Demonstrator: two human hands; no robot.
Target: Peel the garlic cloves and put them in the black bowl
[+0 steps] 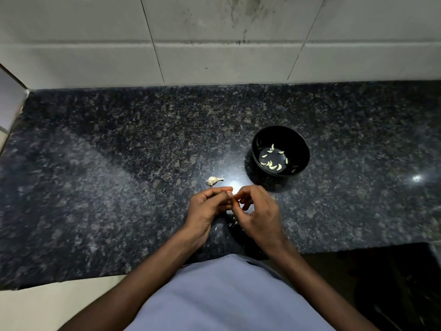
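Observation:
My left hand [208,206] and my right hand [256,209] meet fingertip to fingertip just above the dark granite counter [119,163]. Between them they pinch a small garlic clove [230,194], mostly hidden by the fingers. A black bowl [296,139] stands on the counter beyond my right hand, with several peeled cloves [272,163] on its bottom. The remnant of a garlic bulb [213,180] lies on the counter just beyond my left hand.
Small scraps of garlic skin [232,222] lie on the counter under my hands. A white tiled wall [214,39] rises behind the counter. The counter's front edge runs below my wrists, with a dark recess [393,283] at the lower right.

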